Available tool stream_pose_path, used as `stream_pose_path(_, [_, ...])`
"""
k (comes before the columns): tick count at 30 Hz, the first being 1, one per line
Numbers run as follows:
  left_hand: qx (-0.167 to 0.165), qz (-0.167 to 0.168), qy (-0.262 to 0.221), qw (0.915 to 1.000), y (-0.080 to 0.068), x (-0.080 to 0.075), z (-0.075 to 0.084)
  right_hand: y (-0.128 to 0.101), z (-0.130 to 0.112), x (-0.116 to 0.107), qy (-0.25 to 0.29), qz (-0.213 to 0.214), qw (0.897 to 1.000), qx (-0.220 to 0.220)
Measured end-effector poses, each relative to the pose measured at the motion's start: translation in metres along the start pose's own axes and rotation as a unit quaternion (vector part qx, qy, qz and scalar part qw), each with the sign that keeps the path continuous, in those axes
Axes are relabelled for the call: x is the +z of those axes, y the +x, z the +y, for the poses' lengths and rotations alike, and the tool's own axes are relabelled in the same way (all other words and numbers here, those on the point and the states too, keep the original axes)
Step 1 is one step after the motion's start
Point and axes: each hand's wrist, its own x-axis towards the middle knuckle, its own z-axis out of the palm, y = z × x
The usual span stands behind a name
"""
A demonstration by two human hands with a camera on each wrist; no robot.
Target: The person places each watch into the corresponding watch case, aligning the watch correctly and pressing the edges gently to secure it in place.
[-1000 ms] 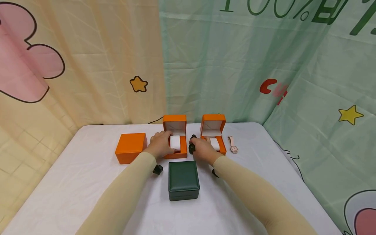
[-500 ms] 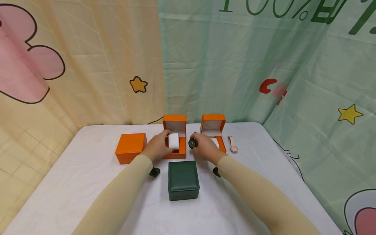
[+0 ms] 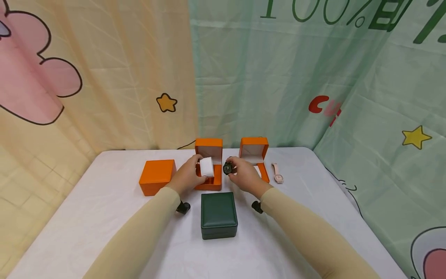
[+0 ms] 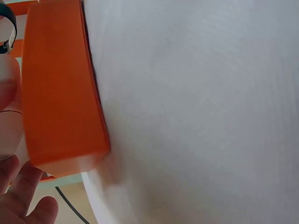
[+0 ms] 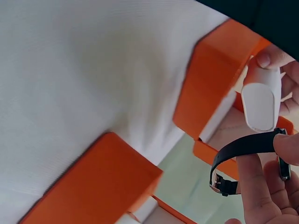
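Note:
In the head view my left hand (image 3: 188, 174) grips a white watch cushion (image 3: 206, 167) between thumb and fingers, raised over the left open orange watch box (image 3: 217, 178). Facing it, my right hand (image 3: 245, 174) pinches a black wristwatch (image 3: 228, 168), its dial showing. The right wrist view shows the black strap (image 5: 243, 145) curved in a loop, its buckle at the bottom, close to the flat end of the cushion (image 5: 259, 107). Behind my right hand stands a second open orange box (image 3: 254, 149) with a white cushion, partly hidden by the hand.
A closed orange box (image 3: 156, 176) sits to the left of my left hand. Nearer to me is a closed dark green box (image 3: 218, 213). A pink watch (image 3: 277, 174) lies right of the second open box. All stand on a white-covered table (image 3: 115, 209), with printed curtains behind.
My left hand has lifted the white cushion up out of its box and tilted it. My right hand has raised the black watch slightly and turned its dial toward me.

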Motion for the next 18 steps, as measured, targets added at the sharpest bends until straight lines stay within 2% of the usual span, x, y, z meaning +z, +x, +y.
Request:
stream_pose_path(6, [0.021,0.005,-0.020,0.9996,-0.011,-0.003,0.009,-0.006,-0.004,-0.006,0.043,0.019,0.999,0.003])
stream_pose_path(12, [0.059,0.006,-0.060,0.9965,-0.024,-0.011,0.021,-0.011,-0.011,-0.012,0.085,0.035,0.995,-0.025])
stream_pose_path(18, [0.089,0.009,-0.057,0.9943,-0.034,-0.020,0.033,-0.016,-0.021,-0.019,0.122,0.037,0.991,-0.048])
